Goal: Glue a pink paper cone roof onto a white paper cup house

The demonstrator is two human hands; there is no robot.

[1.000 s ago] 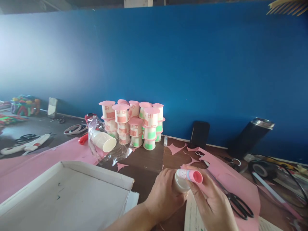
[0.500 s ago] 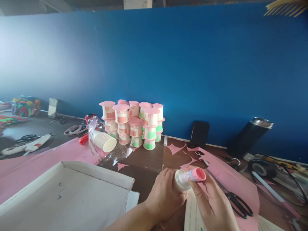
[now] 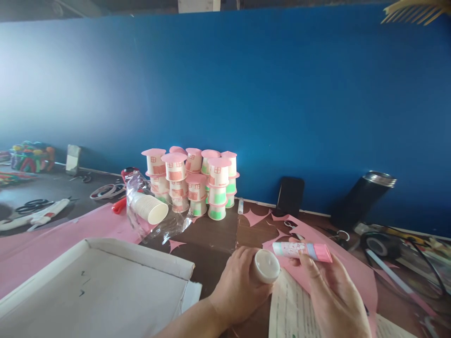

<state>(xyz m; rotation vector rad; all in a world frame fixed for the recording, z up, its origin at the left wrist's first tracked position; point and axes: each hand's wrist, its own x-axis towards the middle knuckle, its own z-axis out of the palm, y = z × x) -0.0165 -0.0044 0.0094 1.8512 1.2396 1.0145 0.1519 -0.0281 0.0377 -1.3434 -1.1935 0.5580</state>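
Finding: the cylindrical pink-and-white plastic glue stick (image 3: 303,251), against the cup's base half a second ago, now stands clear on its right. My right hand (image 3: 333,288) pinches it; my left hand (image 3: 237,279) encircles the white paper cup (image 3: 267,266), end uppermost. I judge application paused or finished; glue coverage cannot be confirmed at this resolution.

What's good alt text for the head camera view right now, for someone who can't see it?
A person's left hand holds a small white cup while the right hand holds a pink-and-white tube close beside it. Behind them, pink-topped stacks of cups stand in front of a blue wall, with a white cardboard tray at lower left.
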